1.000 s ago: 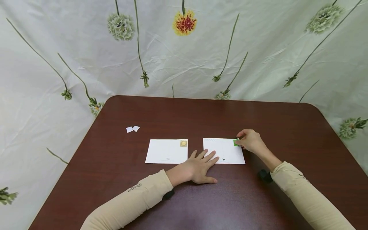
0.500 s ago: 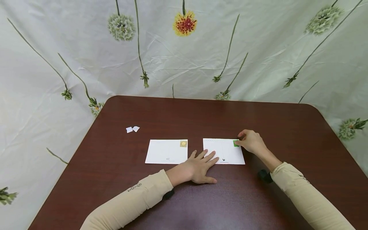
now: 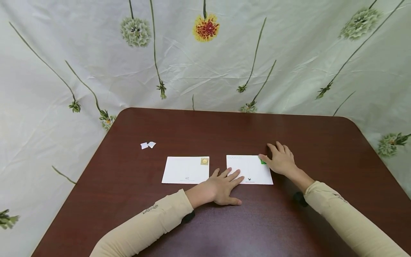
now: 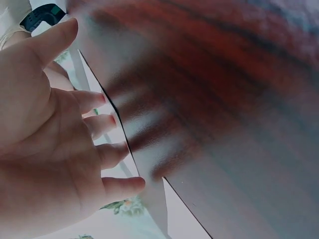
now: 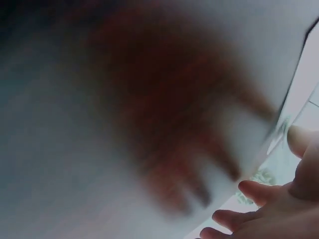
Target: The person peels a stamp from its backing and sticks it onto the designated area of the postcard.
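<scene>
Two white postcards lie side by side on the dark wooden table. A gold stamp [image 3: 204,161] sits in the top right corner of the left postcard [image 3: 179,169]. My left hand [image 3: 221,189] rests with spread fingers, the fingertips on the lower left part of the right postcard [image 3: 260,173]. Over that card's top right corner is my right hand [image 3: 280,160], fingers spread apart and the thumb above a green stamp [image 3: 263,161], which it partly covers. In the right wrist view, the thumb [image 5: 300,141] is close to the card's edge, with nothing between the fingers.
Two small white paper scraps [image 3: 148,145] lie toward the back left of the table [image 3: 199,132]. A pale cloth [image 3: 289,43] printed with flowers hangs behind the table's far edge. A dark wrist band [image 3: 300,199] shows under the right forearm.
My right hand has gone from curled fingers with the thumb at the green stamp to spread fingers, the thumb shifting slightly left and up. The left hand has stayed in place.
</scene>
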`<state>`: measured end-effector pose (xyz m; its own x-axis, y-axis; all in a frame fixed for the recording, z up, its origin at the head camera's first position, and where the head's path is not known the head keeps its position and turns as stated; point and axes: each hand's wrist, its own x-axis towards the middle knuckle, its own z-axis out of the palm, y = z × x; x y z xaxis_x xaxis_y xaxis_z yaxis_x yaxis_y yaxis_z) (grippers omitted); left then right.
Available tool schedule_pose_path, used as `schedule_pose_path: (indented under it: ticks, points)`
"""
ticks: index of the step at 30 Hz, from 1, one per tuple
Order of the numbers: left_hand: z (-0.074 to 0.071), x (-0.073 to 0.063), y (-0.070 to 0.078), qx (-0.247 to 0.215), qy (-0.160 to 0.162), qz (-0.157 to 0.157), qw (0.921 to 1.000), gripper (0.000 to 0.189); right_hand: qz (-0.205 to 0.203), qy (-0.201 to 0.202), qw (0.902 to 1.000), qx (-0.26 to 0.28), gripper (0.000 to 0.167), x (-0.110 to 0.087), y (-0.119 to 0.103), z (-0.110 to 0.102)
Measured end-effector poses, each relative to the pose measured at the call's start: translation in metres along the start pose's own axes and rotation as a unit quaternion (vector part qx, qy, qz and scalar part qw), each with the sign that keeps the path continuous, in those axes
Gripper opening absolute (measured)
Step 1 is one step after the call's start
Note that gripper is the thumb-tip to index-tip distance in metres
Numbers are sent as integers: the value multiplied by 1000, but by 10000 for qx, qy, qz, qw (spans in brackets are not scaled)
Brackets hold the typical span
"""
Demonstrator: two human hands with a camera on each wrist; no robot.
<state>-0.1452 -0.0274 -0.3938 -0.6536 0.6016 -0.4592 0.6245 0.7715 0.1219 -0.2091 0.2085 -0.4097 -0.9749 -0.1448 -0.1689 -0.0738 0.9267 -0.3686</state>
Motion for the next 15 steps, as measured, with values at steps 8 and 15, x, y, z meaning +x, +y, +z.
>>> schedule_pose_path:
  ticks: [8,15]
  points:
    - [2,0,0,-46,26,35,10000,79,152,-244,9995,-86,73,4,2,4]
    - [2,1,0,-109,53,19,9999,78,108,-240,9996,-31,69,4,5,3]
